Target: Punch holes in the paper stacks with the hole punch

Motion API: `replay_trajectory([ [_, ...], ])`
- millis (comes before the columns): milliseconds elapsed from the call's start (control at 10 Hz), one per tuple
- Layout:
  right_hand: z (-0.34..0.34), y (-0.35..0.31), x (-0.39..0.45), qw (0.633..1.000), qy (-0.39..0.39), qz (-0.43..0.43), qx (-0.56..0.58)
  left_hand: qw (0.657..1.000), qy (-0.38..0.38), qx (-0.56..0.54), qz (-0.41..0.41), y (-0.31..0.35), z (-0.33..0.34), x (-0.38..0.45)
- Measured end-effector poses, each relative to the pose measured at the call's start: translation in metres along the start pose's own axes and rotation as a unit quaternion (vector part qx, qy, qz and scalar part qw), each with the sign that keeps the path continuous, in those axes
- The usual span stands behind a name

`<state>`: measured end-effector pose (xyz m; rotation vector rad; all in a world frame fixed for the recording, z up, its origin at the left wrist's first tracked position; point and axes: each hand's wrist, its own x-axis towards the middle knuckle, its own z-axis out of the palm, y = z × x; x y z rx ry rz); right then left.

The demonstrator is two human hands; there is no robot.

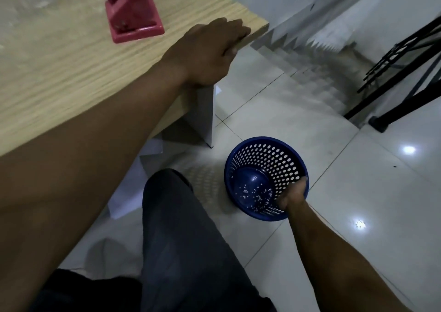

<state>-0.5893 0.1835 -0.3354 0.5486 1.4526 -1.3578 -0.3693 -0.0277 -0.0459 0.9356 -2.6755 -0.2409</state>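
The red hole punch stands on the wooden table near its far right corner, with nothing in its slot. My left hand rests on the table's right edge just right of the punch, fingers curled over the rim. Down on the floor, my right hand grips the near rim of a blue perforated wastebasket. Small white paper dots lie on the basket's bottom. No paper stack shows on the table.
White sheets or boxes lie on the tiled floor under the table. My dark-trousered leg reaches toward the basket. A staircase drops away at the upper right, beside a black metal frame.
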Motion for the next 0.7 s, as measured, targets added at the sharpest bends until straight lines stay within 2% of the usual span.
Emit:
replay_trajectory([
  [100, -0.001, 0.0, -0.004, 1.0, -0.023, 0.0, -0.021, 1.0, 0.001, -0.005, -0.007, -0.001, -0.001, -0.001],
  [400, -0.012, 0.008, 0.012, 0.987, 0.028, -0.041, -0.155, 1.0, 0.015, 0.006, -0.01, -0.001, 0.0, 0.0],
  [600, -0.014, 0.013, 0.013, 0.991, 0.015, -0.029, -0.128, 1.0, 0.02, 0.001, -0.016, 0.0, 0.002, 0.0],
  [700, -0.015, 0.014, 0.014, 0.997, -0.01, 0.006, -0.075, 1.0, 0.029, -0.001, -0.007, -0.003, 0.004, 0.002],
])
